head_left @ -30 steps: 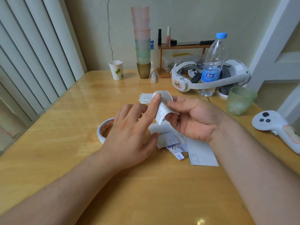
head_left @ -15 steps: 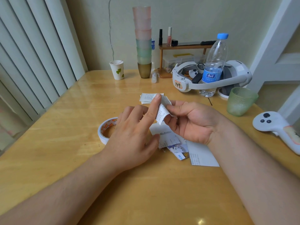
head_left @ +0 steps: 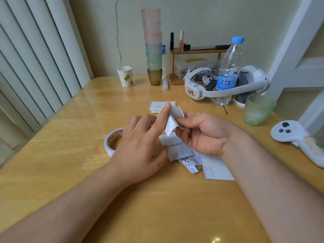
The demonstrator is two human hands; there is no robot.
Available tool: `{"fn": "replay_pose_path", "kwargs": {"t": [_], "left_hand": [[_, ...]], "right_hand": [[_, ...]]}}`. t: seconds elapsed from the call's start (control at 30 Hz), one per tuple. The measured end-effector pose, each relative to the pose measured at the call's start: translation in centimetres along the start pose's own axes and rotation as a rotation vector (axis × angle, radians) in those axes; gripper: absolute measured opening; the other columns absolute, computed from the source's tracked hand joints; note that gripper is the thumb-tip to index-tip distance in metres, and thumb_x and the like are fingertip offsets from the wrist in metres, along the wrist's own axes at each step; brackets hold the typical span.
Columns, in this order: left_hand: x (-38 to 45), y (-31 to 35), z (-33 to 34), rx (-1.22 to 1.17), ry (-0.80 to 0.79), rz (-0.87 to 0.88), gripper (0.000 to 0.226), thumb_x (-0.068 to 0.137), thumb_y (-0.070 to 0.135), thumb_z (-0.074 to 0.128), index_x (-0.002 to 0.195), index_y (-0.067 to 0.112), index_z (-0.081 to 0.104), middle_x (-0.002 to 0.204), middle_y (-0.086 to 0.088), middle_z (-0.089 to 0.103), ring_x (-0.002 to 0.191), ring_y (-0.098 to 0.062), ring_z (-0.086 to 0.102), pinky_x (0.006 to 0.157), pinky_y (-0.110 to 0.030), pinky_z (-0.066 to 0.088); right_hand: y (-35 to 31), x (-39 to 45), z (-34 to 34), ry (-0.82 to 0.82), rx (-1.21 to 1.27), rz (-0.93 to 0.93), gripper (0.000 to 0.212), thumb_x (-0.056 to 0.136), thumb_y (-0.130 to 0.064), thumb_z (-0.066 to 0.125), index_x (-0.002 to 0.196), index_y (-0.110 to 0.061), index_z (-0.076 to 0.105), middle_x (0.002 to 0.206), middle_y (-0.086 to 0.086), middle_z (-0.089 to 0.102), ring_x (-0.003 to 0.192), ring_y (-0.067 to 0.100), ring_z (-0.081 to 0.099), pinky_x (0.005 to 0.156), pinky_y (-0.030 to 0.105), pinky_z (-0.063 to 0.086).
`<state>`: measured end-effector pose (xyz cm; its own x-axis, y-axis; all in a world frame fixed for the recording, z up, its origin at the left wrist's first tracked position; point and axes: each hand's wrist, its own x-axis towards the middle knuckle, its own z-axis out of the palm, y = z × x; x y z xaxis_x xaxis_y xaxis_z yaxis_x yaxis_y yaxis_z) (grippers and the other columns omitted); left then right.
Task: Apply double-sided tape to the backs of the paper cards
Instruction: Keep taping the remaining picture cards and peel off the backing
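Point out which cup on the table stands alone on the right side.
The green textured glass cup, beside the water bottle. The paper cup and the stacked cups stand farther back left.

A small white paper card [head_left: 172, 120] printed with rows of small dark characters is held above the table, curled and tilted, its printed face turned toward the camera. Beneath it lies a loose pile of cards [head_left: 191, 158]: overlapping white ones with small print, a blue-patterned one, and a larger white sheet at the pile's right edge. Two more printed cards [head_left: 157, 105] lie flat and overlapped farther back on the table. A roll of white double-sided tape [head_left: 113, 139] with an orange-patterned inner core lies flat, left of the pile.
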<state>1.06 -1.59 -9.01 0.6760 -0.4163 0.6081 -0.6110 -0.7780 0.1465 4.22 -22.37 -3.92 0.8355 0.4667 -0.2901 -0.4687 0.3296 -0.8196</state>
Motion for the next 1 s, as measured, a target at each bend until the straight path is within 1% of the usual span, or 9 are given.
{"fn": "replay_pose_path", "kwargs": {"t": [0.1,0.27,0.37,0.47,0.53,0.6,0.67,0.8,1.0], "left_hand": [[0.1,0.1,0.0,-0.028,0.011,-0.026,0.104,0.087,0.033,0.066,0.167,0.025,0.000,0.110,0.004,0.047,0.098,-0.021,0.041,0.095,-0.041,0.042],[0.3,-0.2,-0.8,-0.164,0.042,-0.124,0.108,0.084,0.028,0.059,0.165,0.032,-0.012,0.111,0.008,0.049,0.101,-0.016,0.041,0.097,-0.020,0.031],[0.6,-0.1,-1.3,-0.618,-0.002,-0.404,0.109,0.076,0.017,0.055,0.165,0.044,-0.001,0.111,0.011,0.054,0.103,-0.013,0.053,0.094,-0.019,0.042],[1.6,0.6,-1.8,-1.307,0.133,-0.700,0.092,0.084,0.003,0.055,0.165,0.028,0.022,0.109,-0.001,0.072,0.099,-0.017,0.070,0.084,-0.028,0.056],[2.1,0.8,-2.2,-1.494,0.141,-0.809,0.063,0.102,0.005,0.051,0.160,0.017,0.033,0.113,-0.004,0.078,0.099,-0.021,0.073,0.081,-0.029,0.060],[2.4,1.3,-2.7,-1.506,0.054,-0.843,0.039,0.108,0.016,0.050,0.147,0.010,0.053,0.119,-0.007,0.078,0.099,-0.020,0.072,0.086,-0.030,0.063],[2.4,2.1,-2.6,-1.516,0.017,-0.890,0.027,0.108,0.020,0.052,0.122,0.007,0.071,0.104,-0.004,0.080,0.085,-0.015,0.071,0.086,-0.029,0.062],[2.5,3.0,-2.1,-1.550,0.013,-0.957,0.033,0.108,0.019,0.054,0.094,0.009,0.083,0.096,-0.006,0.079,0.069,-0.010,0.068,0.078,-0.027,0.061],[2.6,2.5,-1.2,-1.473,0.067,-1.005,0.025,0.107,0.016,0.057,0.095,0.010,0.079,0.085,-0.002,0.076,0.064,-0.008,0.058,0.070,-0.025,0.052]], "right_hand": [[0.1,0.2,-0.1,0.027,-0.031,-0.004,0.028,0.084,-0.003,0.065,0.111,-0.009,0.071,0.089,0.005,0.071,0.066,0.009,0.066,0.052,0.012,0.048],[0.2,0.5,-0.7,0.140,-0.082,-0.048,0.026,0.097,0.003,0.059,0.118,-0.006,0.070,0.101,0.011,0.077,0.072,0.011,0.069,0.055,0.015,0.050],[0.0,0.4,-0.5,0.190,-0.129,-0.120,0.032,0.096,0.002,0.063,0.127,-0.006,0.068,0.112,0.014,0.078,0.082,0.016,0.072,0.065,0.020,0.050],[0.1,0.3,-0.2,0.225,-0.163,-0.163,0.033,0.095,0.000,0.066,0.127,-0.007,0.067,0.112,0.016,0.078,0.089,0.021,0.072,0.070,0.024,0.051],[0.2,0.3,0.1,0.232,-0.184,-0.179,0.032,0.094,-0.002,0.068,0.125,-0.008,0.068,0.110,0.015,0.078,0.087,0.021,0.072,0.070,0.024,0.053],[0.2,0.3,0.3,0.228,-0.199,-0.190,0.031,0.094,-0.003,0.069,0.124,-0.009,0.068,0.109,0.014,0.079,0.084,0.021,0.072,0.069,0.024,0.054],[0.2,0.2,0.3,0.229,-0.207,-0.205,0.033,0.094,-0.004,0.069,0.127,-0.008,0.067,0.109,0.014,0.079,0.084,0.021,0.071,0.069,0.025,0.054],[0.0,0.1,0.1,0.229,-0.243,-0.220,0.036,0.093,-0.005,0.071,0.129,-0.006,0.066,0.107,0.014,0.079,0.081,0.020,0.071,0.065,0.025,0.052],[-0.5,-0.4,-0.5,0.249,-0.466,-0.296,0.020,0.099,-0.030,0.067,0.109,-0.017,0.076,0.101,0.006,0.080,0.081,0.015,0.066,0.072,0.032,0.048]]}}
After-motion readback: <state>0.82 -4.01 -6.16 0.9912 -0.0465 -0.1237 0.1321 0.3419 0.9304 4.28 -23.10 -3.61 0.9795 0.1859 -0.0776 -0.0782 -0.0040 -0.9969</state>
